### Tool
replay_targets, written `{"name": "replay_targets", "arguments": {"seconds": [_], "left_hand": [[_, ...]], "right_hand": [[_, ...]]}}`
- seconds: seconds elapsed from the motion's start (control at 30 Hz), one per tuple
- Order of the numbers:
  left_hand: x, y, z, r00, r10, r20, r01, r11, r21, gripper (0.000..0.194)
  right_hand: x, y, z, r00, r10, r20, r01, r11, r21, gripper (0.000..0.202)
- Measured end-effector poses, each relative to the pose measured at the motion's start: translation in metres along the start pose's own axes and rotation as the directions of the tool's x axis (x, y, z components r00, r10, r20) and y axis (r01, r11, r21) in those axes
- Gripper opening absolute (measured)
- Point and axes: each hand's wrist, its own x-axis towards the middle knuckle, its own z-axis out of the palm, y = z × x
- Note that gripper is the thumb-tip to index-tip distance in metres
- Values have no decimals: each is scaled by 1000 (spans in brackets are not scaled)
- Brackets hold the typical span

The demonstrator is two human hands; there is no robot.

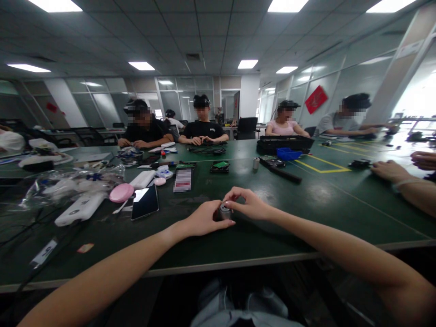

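Head view: metal cylinder (225, 211), one, standing on the table before the wearer. Left hand (203, 217): thumb and fingers closed around its side, presumably for steadiness. Right hand (245, 203): fingertips at its top, apparently leaving the side to the left; whether they pinch, cannot tell. Surface: green tabletop (265, 240), yellow lines (335, 171). Room: ceiling lights (288, 5), glass partitions, seated co-workers (203, 131).

1. Wears pale grey-blue clothing (218, 315) over the lap, blurred, with a dark patch at the lower edge.
2. Shows bare forearms (112, 268), tapering toward the wrists.
3. Has slender fingers on the left hand (206, 218) and right hand (248, 204).
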Motion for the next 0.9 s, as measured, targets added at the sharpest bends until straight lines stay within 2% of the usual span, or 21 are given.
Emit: {"name": "replay_targets", "arguments": {"seconds": [0.27,0.4,0.67,0.8,0.9], "left_hand": [[1,-3,2,1000,8,-16,-7,1000,7,42],[0,-2,1,1000,-1,-10,1,1000,4,42],[0,-2,2,999,42,-16,-43,999,-23,37],[1,-1,2,999,32,-11,-32,999,-10,38],[1,0,1,1000,26,-3,-26,1000,-8,40]], "right_hand": [[-2,-8,5,1000,6,-12,-5,1000,12,26],[-1,-6,6,998,56,-16,-56,998,11,30],[-2,-4,6,989,142,34,-145,982,124,36],[-1,-3,8,978,200,61,-208,956,208,40],[-1,-4,8,977,205,53,-211,949,233,41]]}}
